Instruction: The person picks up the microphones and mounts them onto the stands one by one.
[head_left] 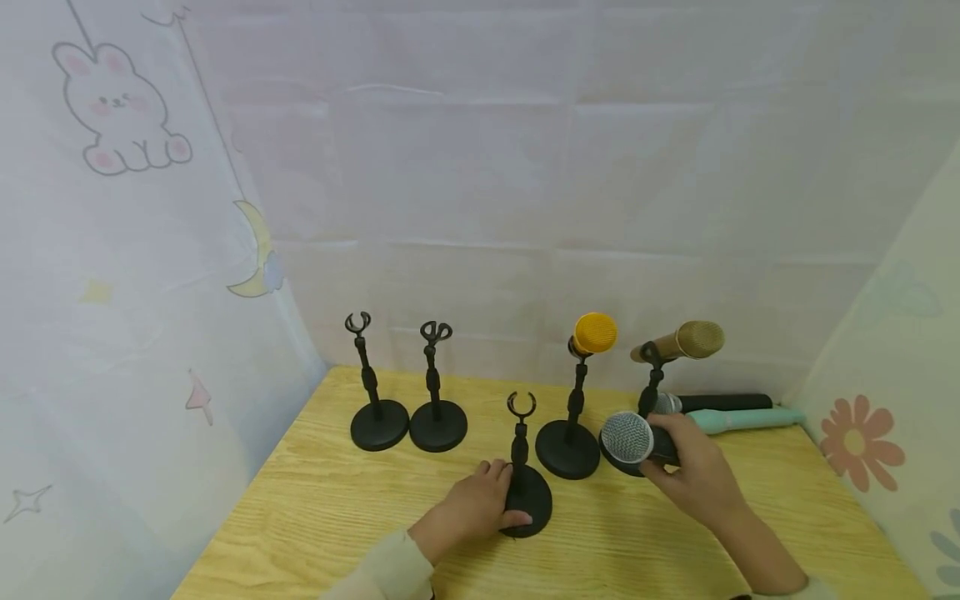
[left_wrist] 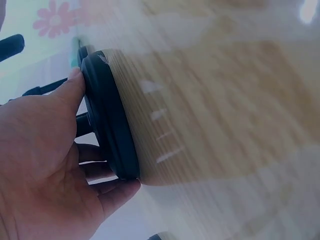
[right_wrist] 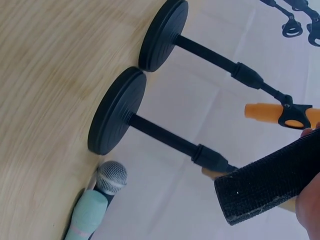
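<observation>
Gripping the black microphone by its handle just behind the silver mesh head, the right hand is holding it above the table. The left hand is clasping the round base of the front stand, thumb and fingers curling about the rim. The microphone is looking rigid and fairly light, perhaps weightier toward the head; its textured handle should be giving a secure hold, whereas the mesh might dent if squeezed. The front stand is probably steadiest when taken low. Close behind the right hand, the stand bearing a gold microphone is crowding that side; next to it, an orange microphone is sitting in its clip. Another black microphone and a mint microphone are lying farther right, while two bare stands are standing back left.
</observation>
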